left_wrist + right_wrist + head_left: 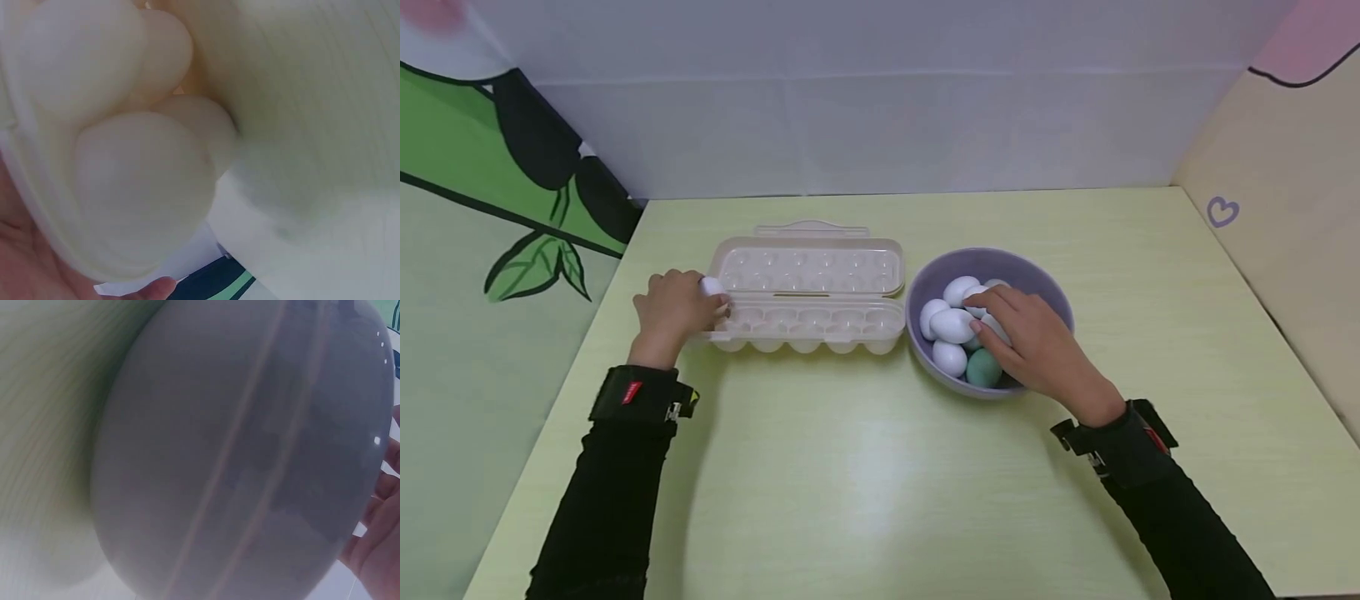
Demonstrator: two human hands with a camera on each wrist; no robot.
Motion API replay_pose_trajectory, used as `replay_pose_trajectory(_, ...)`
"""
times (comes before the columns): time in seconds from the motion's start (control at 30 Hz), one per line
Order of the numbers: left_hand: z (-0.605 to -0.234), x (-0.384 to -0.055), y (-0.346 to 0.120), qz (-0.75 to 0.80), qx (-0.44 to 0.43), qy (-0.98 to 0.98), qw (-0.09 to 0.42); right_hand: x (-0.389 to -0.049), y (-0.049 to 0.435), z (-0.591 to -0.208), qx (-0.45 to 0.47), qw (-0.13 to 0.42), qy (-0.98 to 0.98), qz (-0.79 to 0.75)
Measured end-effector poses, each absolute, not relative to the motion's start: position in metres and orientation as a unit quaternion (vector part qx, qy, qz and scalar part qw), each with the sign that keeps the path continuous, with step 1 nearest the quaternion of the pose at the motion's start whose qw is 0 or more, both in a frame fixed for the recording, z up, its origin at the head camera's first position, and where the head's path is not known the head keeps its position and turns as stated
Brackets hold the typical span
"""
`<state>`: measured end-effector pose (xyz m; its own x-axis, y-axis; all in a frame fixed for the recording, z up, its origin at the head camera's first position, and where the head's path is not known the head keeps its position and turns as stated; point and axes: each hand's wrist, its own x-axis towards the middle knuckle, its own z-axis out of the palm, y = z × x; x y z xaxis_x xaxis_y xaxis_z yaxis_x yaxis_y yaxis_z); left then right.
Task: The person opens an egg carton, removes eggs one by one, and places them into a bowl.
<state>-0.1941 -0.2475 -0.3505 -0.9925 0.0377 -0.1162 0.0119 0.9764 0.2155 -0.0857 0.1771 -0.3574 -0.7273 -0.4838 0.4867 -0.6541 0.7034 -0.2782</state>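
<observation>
My left hand (673,307) is at the left end of the clear plastic egg carton (808,329), its fingers holding a white egg (711,286) at the back of the tray. In the right half of the head view, my right hand (1037,342) reaches over the rim of a purple bowl (936,279). Its thumb and fingers are curled around a white egg (996,327) among the others. Several white eggs (953,326) and a green egg (983,367) lie in the bowl. The right wrist view is mostly filled by the bowl's outer side (237,450).
The carton's lid (812,265) lies folded back behind its tray, and the bowl stands right beside the carton's right end. Both rest on a pale wood-grain table (865,467). A hanging cloth (910,133) closes off the back, with printed panels at both sides.
</observation>
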Motion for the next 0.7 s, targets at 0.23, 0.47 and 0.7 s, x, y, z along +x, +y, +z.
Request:
replay_pose_trajectory(0.23, -0.338, -0.188, -0.235, 0.153, 0.022, 0.988, -0.018, -0.087, 0.176, -0.358, 0.321, 0.191, -0.901, 0.223)
replay_pose_trajectory(0.47, -0.32, -0.176, -0.206, 0.294, 0.052, 0.954, -0.037, -0.09, 0.172, -0.355, 0.322, 0.184, -0.902, 0.221)
replay_pose_trajectory(0.7, -0.309, -0.159, -0.169, 0.404, 0.098, 0.909, -0.041, -0.09, 0.166, -0.353, 0.324, 0.174, -0.901, 0.232)
